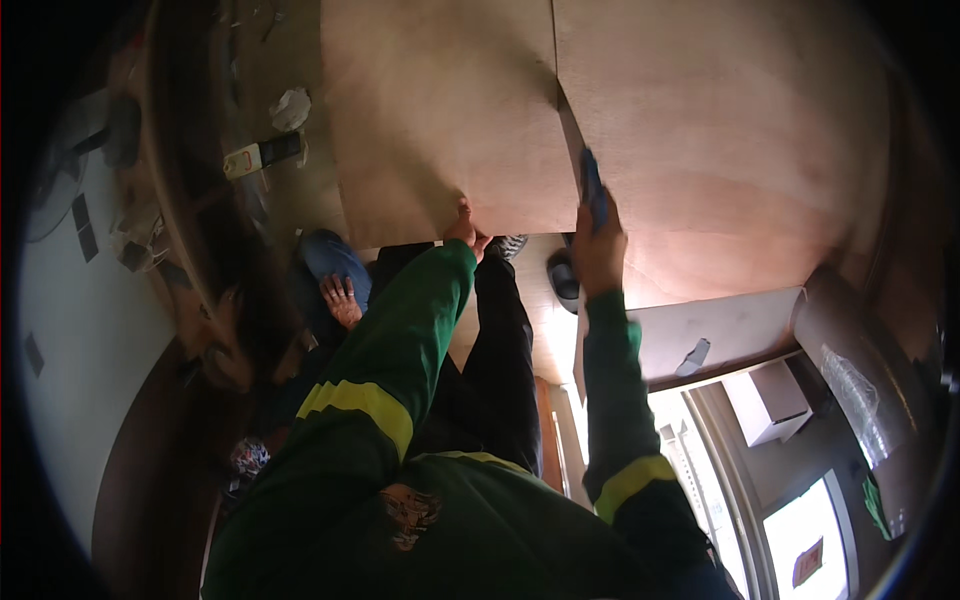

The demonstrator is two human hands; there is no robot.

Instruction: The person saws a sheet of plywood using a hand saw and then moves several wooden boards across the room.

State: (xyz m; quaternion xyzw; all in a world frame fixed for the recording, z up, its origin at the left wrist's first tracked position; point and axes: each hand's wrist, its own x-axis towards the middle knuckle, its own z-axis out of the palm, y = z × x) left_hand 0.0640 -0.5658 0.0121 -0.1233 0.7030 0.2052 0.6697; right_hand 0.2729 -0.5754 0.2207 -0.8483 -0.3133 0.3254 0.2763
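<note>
A large light-brown plywood sheet (440,120) spreads out in front of me, and a narrow dark slit runs away from me between it and the plywood on the right (720,150). My right hand (602,245) is closed round the blue handle of a handsaw (593,185). Its blade lies along the near end of the slit, pointing away from me. At the near edge of the left plywood, my left hand (467,230) grips the rim with the thumb on top. The fingers underneath are mostly hidden.
Another person's hand (341,298) rests by a blue-jeaned knee at left. Beyond lie a dark phone-like device (280,149) and crumpled white plastic (290,110). At right are a pale panel (735,325), a brown roll partly wrapped in clear film (850,385) and a white box (768,402).
</note>
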